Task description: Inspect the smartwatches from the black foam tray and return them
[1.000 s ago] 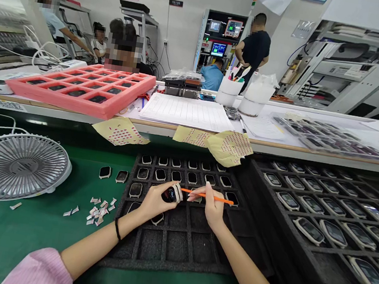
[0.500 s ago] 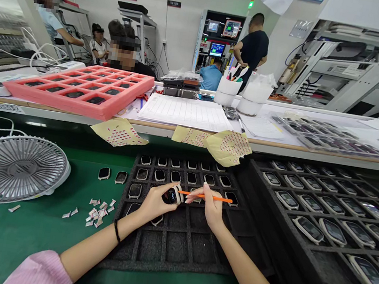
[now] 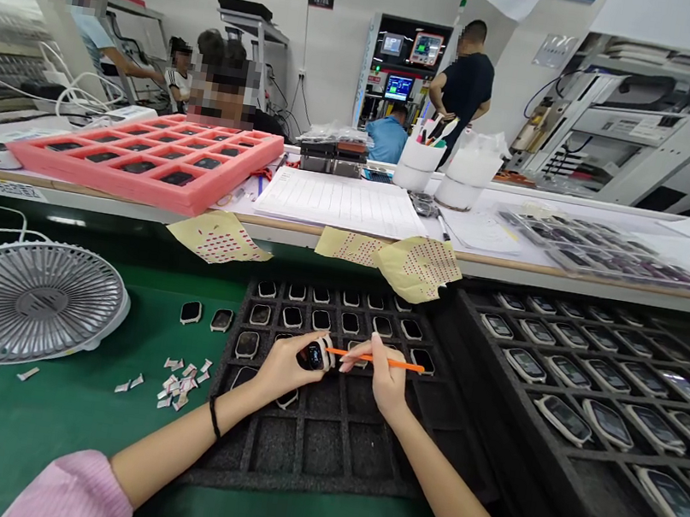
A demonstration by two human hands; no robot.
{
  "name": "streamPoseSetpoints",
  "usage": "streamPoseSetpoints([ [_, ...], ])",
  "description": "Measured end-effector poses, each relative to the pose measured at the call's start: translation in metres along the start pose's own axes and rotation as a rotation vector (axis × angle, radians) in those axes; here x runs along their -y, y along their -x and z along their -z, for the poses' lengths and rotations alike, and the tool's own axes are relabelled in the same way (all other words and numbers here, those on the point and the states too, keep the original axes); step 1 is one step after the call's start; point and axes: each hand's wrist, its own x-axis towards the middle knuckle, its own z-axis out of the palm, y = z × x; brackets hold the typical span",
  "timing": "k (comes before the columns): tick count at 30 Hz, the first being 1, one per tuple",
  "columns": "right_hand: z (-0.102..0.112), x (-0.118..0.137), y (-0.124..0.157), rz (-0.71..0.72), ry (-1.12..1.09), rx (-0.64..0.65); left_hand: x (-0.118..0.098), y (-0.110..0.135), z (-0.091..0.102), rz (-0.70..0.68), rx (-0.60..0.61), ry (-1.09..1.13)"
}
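Note:
Held in my left hand point(image 3: 284, 368) is a smartwatch body point(image 3: 316, 355) with a lit dark screen and a pale case, tilted on its side. My right hand point(image 3: 383, 375) grips a thin orange stick point(image 3: 394, 363), its left end at the edge of the watch. I cannot tell what kind of tool the stick is. Both hands are above a black foam tray point(image 3: 316, 449), whose rear compartments hold several more watch bodies point(image 3: 349, 322). Some front compartments under my wrists show bare foam.
Left on the green mat lie two watch bodies point(image 3: 191, 312), small white-and-red scraps point(image 3: 183, 386) and a grey fan point(image 3: 27, 306). A second black tray point(image 3: 598, 495) of watches stands right. The shelf point(image 3: 296, 238) ahead carries a pink foam tray point(image 3: 198, 198); yellow sticker sheets point(image 3: 418, 269) hang off its edge.
My hands, the watch and the orange stick stay almost in place. The camera view has shifted slightly. In the background, the seated people have moved a little.

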Motion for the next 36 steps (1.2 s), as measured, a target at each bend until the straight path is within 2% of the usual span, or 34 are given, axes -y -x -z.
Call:
streamPoseSetpoints([
  [5, -0.002, 0.001, 0.001, 0.026, 0.013, 0.001, 0.001, 0.000, 0.000, -0.003, 0.000, -0.015],
  [8, 0.000, -0.001, 0.001, -0.035, -0.043, 0.001, 0.000, -0.001, -0.001, -0.013, -0.025, 0.013],
  [12, 0.002, -0.007, -0.005, -0.140, -0.107, -0.045, -0.001, -0.001, -0.001, -0.112, -0.061, 0.008],
  [14, 0.001, -0.012, -0.008, -0.206, -0.130, 0.003, -0.001, -0.002, 0.000, -0.160, -0.076, -0.004],
  [20, -0.006, -0.020, -0.008, -0.466, -0.323, 0.283, -0.003, -0.001, 0.001, -0.214, -0.081, -0.012],
  [23, -0.008, -0.019, -0.005, -0.545, -0.419, 0.314, -0.006, -0.001, 0.001, -0.229, -0.070, -0.011],
  [36, -0.013, -0.020, -0.003, -0.509, -0.388, 0.294, -0.004, 0.001, -0.001, -0.257, -0.048, 0.015],
])
